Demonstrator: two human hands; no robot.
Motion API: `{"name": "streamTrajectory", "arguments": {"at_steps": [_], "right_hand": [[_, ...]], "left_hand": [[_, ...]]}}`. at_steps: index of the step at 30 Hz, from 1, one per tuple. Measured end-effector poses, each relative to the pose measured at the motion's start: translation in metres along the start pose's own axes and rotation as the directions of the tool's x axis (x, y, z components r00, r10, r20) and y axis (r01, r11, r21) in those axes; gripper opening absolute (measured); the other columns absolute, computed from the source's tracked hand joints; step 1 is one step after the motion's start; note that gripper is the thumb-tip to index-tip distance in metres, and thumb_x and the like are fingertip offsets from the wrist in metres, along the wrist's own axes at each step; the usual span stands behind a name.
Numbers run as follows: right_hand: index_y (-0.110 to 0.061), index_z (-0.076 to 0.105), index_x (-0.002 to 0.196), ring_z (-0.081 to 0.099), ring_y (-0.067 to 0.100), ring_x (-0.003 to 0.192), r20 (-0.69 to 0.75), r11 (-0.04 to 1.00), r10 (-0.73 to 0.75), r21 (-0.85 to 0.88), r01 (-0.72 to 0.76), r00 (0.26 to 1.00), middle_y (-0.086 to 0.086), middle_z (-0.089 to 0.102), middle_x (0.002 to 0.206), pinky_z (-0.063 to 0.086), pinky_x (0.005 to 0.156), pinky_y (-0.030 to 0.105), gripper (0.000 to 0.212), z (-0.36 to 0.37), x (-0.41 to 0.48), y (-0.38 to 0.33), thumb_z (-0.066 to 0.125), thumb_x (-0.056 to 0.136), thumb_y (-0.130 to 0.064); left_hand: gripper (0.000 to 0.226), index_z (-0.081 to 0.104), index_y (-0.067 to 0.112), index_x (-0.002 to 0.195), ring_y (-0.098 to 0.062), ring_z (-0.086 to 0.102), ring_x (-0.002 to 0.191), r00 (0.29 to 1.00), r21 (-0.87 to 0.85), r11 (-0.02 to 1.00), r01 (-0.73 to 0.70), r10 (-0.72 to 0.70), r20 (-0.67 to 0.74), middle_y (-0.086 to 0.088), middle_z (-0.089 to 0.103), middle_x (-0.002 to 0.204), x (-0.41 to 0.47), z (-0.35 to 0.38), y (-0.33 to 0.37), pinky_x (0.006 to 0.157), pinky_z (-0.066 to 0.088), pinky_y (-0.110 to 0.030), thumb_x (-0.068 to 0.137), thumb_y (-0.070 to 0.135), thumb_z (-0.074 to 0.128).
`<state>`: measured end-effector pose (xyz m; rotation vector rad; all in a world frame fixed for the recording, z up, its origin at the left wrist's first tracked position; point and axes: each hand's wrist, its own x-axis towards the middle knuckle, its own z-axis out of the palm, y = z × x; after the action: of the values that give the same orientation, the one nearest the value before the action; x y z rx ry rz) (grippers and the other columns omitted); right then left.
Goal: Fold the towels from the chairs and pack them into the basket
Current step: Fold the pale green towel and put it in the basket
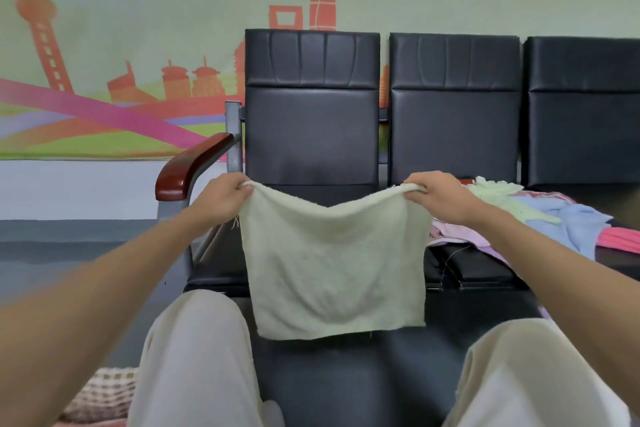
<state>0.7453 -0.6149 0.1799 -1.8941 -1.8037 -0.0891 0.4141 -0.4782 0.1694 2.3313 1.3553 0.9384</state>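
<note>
Left grip (221, 199) and right grip (440, 198) each pinch a top corner of the towel (332, 263), so pull taut and match corners.

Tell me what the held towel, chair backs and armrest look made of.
Pale towel: soft terry-like cloth, matte, fuzzy nap, frayed threads. Chair backs: black leather or vinyl, slight sheen, stitched panels. Armrest: reddish wood, probably lacquered, glossy highlights.

One wide-angle camera, worn on the head, faces forward and slightly down. It sits close to the row of black chairs (311, 121) at 12 o'clock, mural wall (121, 45) behind, the person's knees (194, 340) at 6 o'clock.
</note>
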Motion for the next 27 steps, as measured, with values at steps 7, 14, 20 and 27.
{"name": "streamTrajectory", "arguments": {"at_steps": [7, 14, 20, 27], "right_hand": [[-0.020, 0.071, 0.083, 0.060, 0.009, 0.082, -0.353, 0.886, 0.256, 0.459, -0.072, 0.900, -0.008, 0.069, 0.087, 0.044, 0.065, 0.021, 0.008, -0.043, -0.012, -0.025, 0.069, 0.083, -0.028], [-0.015, 0.065, 0.107, 0.057, 0.030, 0.097, -0.379, 0.987, 0.150, 0.002, -0.161, 0.913, 0.009, 0.066, 0.103, 0.044, 0.070, 0.034, 0.023, -0.060, -0.003, -0.015, 0.044, 0.098, -0.017], [-0.021, 0.072, 0.103, 0.060, 0.031, 0.094, -0.446, 0.961, 0.230, -0.036, -0.274, 0.865, 0.007, 0.070, 0.096, 0.046, 0.071, 0.034, 0.018, -0.051, -0.013, -0.010, 0.057, 0.093, -0.021], [-0.022, 0.068, 0.084, 0.060, 0.021, 0.090, -0.394, 0.942, 0.318, 0.025, -0.336, 0.862, -0.001, 0.068, 0.087, 0.042, 0.068, 0.030, 0.013, -0.026, -0.020, -0.001, 0.077, 0.076, -0.015]], "left_hand": [[0.022, 0.063, 0.008, 0.102, -0.021, 0.053, 0.073, 0.992, -0.327, 0.943, 0.052, -0.086, -0.089, -0.008, 0.059, 0.089, -0.007, -0.040, 0.035, 0.060, 0.045, -0.030, 0.101, 0.017, 0.042], [0.021, 0.065, 0.000, 0.089, -0.035, 0.057, 0.085, 0.946, 0.266, 0.943, -0.199, 0.256, -0.200, -0.021, 0.066, 0.091, 0.006, -0.066, 0.037, 0.065, 0.034, -0.035, 0.093, -0.001, 0.045], [0.027, 0.066, -0.003, 0.098, -0.038, 0.057, 0.081, 0.967, 0.420, 0.895, -0.151, 0.222, -0.125, -0.024, 0.063, 0.091, 0.007, -0.051, 0.037, 0.064, 0.041, -0.038, 0.092, -0.006, 0.041], [0.025, 0.074, 0.001, 0.090, -0.032, 0.055, 0.079, 0.963, 0.352, 0.927, -0.129, 0.201, -0.178, -0.018, 0.067, 0.088, 0.001, -0.036, 0.037, 0.070, 0.045, -0.038, 0.079, -0.013, 0.057]]}}
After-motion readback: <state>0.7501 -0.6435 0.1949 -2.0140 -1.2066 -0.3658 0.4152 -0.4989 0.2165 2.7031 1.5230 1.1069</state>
